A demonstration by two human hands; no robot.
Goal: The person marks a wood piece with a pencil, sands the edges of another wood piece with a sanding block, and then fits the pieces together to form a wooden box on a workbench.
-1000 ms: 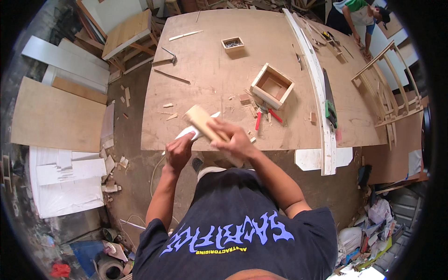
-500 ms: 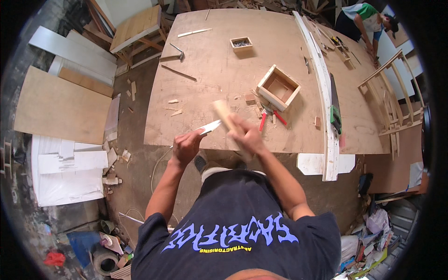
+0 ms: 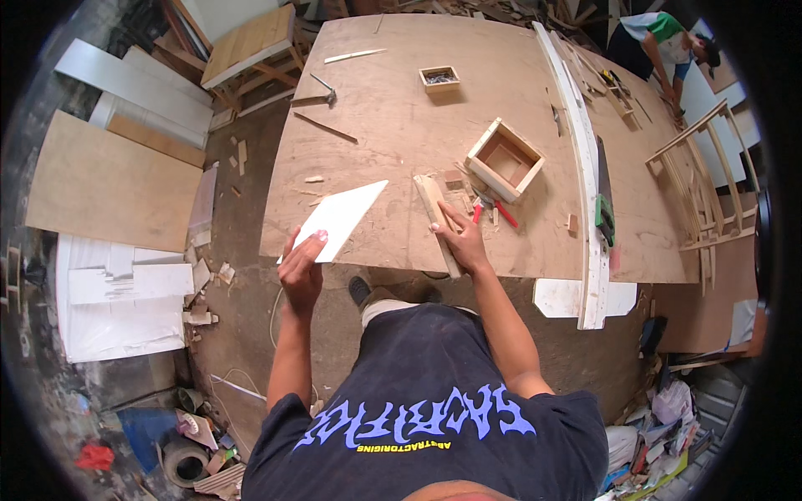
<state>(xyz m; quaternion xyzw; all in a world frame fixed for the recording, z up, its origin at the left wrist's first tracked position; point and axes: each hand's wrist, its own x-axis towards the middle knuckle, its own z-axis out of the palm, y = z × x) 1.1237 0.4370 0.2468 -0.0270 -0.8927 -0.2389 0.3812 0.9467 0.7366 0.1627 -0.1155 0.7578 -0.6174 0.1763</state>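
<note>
My left hand [image 3: 302, 265] is closed on the near end of a white slanted board [image 3: 344, 215], its broad face turned up over the table's near left edge. To the right, my right hand [image 3: 462, 240] grips a short wooden strip [image 3: 431, 200] that lies along the near edge of the wooden worktable [image 3: 376, 125]. Just beyond that hand are red-handled pliers [image 3: 506, 214], a small wood block [image 3: 454, 179] and an open wooden box [image 3: 505, 159] with a pale rim.
A hammer [image 3: 327, 93], a small box of nails [image 3: 439, 79] and thin sticks lie farther back. A long white beam [image 3: 585, 167] crosses the right side, with a green-handled saw [image 3: 604, 219] beside it. Another person [image 3: 664, 50] bends at the far right by a wooden frame [image 3: 710, 175].
The white board has turned from edge-on to face-up and moved left with my left hand. My right hand has moved right and lowered the wooden strip to the table.
</note>
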